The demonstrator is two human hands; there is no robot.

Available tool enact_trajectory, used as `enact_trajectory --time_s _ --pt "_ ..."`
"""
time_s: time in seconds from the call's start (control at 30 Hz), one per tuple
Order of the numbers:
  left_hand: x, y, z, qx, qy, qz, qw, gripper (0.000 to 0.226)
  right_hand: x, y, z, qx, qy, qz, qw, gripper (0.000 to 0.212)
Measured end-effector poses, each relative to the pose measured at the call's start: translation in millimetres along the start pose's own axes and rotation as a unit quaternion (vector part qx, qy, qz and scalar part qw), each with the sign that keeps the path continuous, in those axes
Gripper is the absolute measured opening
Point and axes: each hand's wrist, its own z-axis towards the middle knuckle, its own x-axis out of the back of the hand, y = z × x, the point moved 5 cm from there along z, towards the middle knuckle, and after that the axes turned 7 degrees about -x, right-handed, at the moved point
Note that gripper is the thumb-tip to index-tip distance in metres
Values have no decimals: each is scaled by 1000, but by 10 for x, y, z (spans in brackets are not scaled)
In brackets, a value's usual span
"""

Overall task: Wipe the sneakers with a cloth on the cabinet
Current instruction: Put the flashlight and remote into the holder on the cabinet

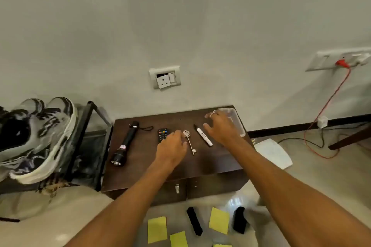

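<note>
- Head view, task's things: pair of grey-and-black sneakers (38, 136) on a black metal rack (90, 136) at far left, toes toward the wall, well apart from both hands; dark brown cabinet (200, 164) just right of the rack, against the wall.
- Head view, cabinet top, left to right: black torch (125, 143) lying lengthwise with its lens toward the near edge; black remote (163, 133); metal key (189, 142) on a ring; white marker (203, 136) with a black cap, lying at a slant; clear plastic container (235, 118) at the far right corner.
- Left hand (172, 146): palm down over the near end of the remote, fingers bent downward, fingertips just beside the key's ring; grip on the remote or mere touch, impossible to tell.
- Right hand (220, 128): palm down, fingers spread and loose, ring on one finger, over the near side of the container and just right of the marker; nothing held.
- Head view, surroundings: white wall socket (164, 77) above the cabinet; red cable (329, 102) hanging from a switch plate (339, 61) at right; yellow sheets (157, 229) on the floor in front of the cabinet.
</note>
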Motion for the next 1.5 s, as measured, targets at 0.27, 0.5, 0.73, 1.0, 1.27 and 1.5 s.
enact_trajectory --time_s 0.27,0.5,0.73,1.0,1.27,1.5 --pt "-626 -232 848 89 20 -20 996 38 -921 188 658 -13 -67 -78 995 29" --pt "-818 -233 1116 113 -11 -2 994 26 -1134 274 800 -37 -75 -62 995 34" --pt "-703 -139 1143 138 -31 -44 989 23 -512 279 778 -29 -2 250 968 48" --pt "-281 468 1490 90 73 -334 935 20 217 1121 854 -116 121 338 926 60" --pt "-622 945 1783 25 10 -281 959 32 4 1458 739 -142 107 281 943 62" --pt "-1045 866 1822 6 -20 -182 983 39 -147 1555 700 -139 91 172 971 45"
